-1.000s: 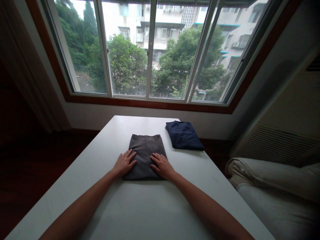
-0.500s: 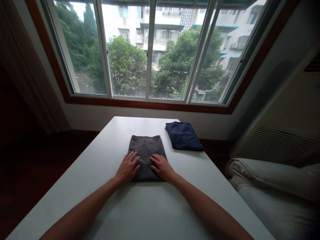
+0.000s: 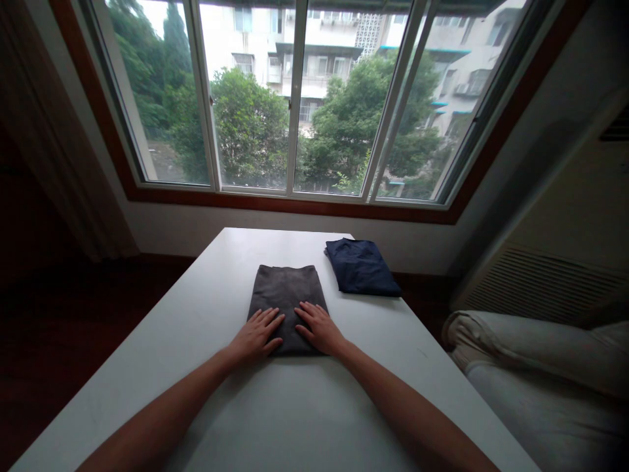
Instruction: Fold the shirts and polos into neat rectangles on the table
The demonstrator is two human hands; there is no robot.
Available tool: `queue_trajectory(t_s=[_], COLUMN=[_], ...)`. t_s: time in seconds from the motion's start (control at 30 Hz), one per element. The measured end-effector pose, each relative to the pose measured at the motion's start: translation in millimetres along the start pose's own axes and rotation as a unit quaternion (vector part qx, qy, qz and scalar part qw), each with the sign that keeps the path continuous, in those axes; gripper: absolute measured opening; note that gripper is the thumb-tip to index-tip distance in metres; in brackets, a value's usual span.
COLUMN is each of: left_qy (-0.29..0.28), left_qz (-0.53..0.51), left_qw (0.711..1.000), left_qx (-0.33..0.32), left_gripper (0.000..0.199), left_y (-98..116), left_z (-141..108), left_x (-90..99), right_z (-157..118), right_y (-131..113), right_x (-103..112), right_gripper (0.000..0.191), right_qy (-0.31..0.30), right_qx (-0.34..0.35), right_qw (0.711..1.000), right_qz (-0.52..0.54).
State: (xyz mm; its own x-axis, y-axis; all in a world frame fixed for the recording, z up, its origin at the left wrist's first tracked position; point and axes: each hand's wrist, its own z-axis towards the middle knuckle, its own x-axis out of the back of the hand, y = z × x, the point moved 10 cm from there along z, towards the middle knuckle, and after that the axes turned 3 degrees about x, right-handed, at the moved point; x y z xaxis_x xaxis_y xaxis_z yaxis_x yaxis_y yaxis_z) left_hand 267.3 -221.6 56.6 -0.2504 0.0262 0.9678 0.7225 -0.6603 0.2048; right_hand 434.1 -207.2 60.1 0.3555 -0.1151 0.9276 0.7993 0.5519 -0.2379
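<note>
A dark grey folded garment (image 3: 287, 288) lies flat on the white table (image 3: 196, 308), its exact kind hidden by the folds. My left hand (image 3: 255, 333) rests on its lower left part, palm down with fingers spread. On the lower right part lies my right hand (image 3: 319, 328), also flat with the fingers apart. Neither hand grips the cloth. Beyond my right hand, a dark blue folded garment (image 3: 363, 269) sits near the table's right edge, touched by neither hand.
Past the far table edge is a wide window (image 3: 289, 131) with a brown wooden frame. A pale padded seat (image 3: 540, 367) stands right of the table, and a curtain (image 3: 73, 164) hangs at the left. A slatted grille (image 3: 545, 282) is behind the seat.
My left hand has slid slightly right and toward me over the grey garment. My right hand and the blue garment are where they were.
</note>
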Motion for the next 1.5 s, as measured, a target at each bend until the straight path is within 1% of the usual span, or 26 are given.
queue_trajectory(t_s=[0.13, 0.4, 0.57, 0.8, 0.97, 1.03, 1.13, 1.23, 1.33, 1.43, 1.5], left_qy=[0.004, 0.030, 0.025, 0.046, 0.039, 0.043, 0.076, 0.117, 0.132, 0.127, 0.112], left_qz=[0.003, 0.002, 0.007, 0.016, 0.017, 0.021, 0.035, 0.051, 0.053, 0.046, 0.043], left_qw=[1.000, 0.998, 0.996, 0.990, 0.985, 0.980, 0.972, 0.972, 0.979, 0.988, 0.992], left_qx=[0.024, 0.048, 0.088, 0.129, 0.169, 0.194, 0.220, 0.197, 0.147, 0.080, 0.036], left_gripper=[0.066, 0.063, 0.063, 0.067, 0.070, 0.071, 0.069, 0.065, 0.062, 0.062, 0.063], left_y=[-12, -29, -41, -60, -73, -80, -86, -77, -55, -23, -3], left_z=[2, 5, 5, 6, 5, 3, 0, -1, 0, 0, 0], left_x=[1.3, 3.2, 3.2, -0.6, -2.6, -0.5, 10.4, 24.6, 32.0, 31.1, 25.7], right_z=[0, 0, 0, 0, 0, 0, 0, 0, 0, 0, 0], right_y=[1, 2, 1, 0, 2, 2, 2, 1, 0, 0, 0], right_x=[-1, -2, -1, 0, -2, -2, -2, -1, 0, 0, -1], right_gripper=[0.055, 0.055, 0.056, 0.055, 0.055, 0.056, 0.056, 0.056, 0.056, 0.056, 0.056], right_qy=[-0.001, 0.002, -0.003, 0.001, -0.001, -0.004, -0.005, -0.004, -0.005, -0.006, -0.005], right_qx=[0.001, -0.001, -0.001, 0.001, -0.003, -0.004, -0.003, -0.002, -0.003, -0.002, -0.002], right_qw=[1.000, 1.000, 1.000, 1.000, 1.000, 1.000, 1.000, 1.000, 1.000, 1.000, 1.000], right_qz=[-0.002, -0.004, -0.002, -0.006, 0.000, 0.003, 0.005, 0.003, 0.000, 0.001, 0.002])
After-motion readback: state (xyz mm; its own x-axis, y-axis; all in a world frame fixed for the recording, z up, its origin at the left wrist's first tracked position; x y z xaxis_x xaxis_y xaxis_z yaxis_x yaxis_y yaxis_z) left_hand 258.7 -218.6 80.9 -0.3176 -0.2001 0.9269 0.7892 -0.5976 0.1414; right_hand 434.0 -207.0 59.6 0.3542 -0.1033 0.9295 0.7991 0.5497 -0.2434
